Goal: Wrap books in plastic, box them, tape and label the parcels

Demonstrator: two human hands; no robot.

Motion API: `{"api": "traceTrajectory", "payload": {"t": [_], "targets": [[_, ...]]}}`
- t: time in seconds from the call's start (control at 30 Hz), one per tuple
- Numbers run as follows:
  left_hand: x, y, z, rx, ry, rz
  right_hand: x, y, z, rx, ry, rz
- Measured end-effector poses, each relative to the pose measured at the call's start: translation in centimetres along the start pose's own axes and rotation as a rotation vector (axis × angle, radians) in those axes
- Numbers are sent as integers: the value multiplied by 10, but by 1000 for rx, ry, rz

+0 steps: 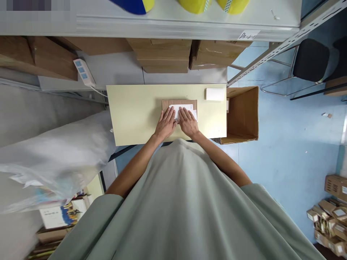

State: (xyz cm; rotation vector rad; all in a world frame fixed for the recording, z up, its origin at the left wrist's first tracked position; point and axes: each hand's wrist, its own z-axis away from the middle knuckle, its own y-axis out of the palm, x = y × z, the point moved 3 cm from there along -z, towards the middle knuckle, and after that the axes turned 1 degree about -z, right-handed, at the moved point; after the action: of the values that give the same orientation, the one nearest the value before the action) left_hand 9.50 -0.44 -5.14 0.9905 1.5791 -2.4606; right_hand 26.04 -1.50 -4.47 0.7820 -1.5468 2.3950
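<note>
A small brown cardboard box lies on the pale yellow table in front of me. On its top is a white paper label. My left hand rests flat on the left part of the label and box, fingers stretched out. Beside it, my right hand presses flat on the label's right part, its fingers also extended. The lower part of the box is hidden under both hands. At the table's upper right lies a stack of white labels or a white block; I cannot tell which.
An open cardboard carton stands against the table's right end. Behind the table, a metal shelf holds brown boxes and a power strip. A large whitish plastic bag bulges at left. Parcels are piled on the floor at right.
</note>
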Motion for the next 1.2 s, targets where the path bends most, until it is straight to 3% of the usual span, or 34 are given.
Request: {"api": "traceTrajectory", "payload": {"t": [0.17,0.33,0.5,0.7,0.8,0.93,1.07,1.2], "targets": [[3,1,10,24,50,-25,-25,-10,27,-53,37,19],[7,13,20,26,63,-12,-32,-9,52,5,1,39],[8,14,19,37,74,-39,-20,2,43,60,-105,79],[7,8,36,51,63,-43,-19,6,27,4,-71,100],[17,16,52,-8,-52,33,-33,4,32,-54,8,76],[40,35,64,-136,-351,264,-69,5,52,-162,185,-59],[48,52,57,-153,-531,508,-94,20,70,-145,291,-340],[39,51,47,-155,-664,580,-97,28,76,-147,303,-640]]}}
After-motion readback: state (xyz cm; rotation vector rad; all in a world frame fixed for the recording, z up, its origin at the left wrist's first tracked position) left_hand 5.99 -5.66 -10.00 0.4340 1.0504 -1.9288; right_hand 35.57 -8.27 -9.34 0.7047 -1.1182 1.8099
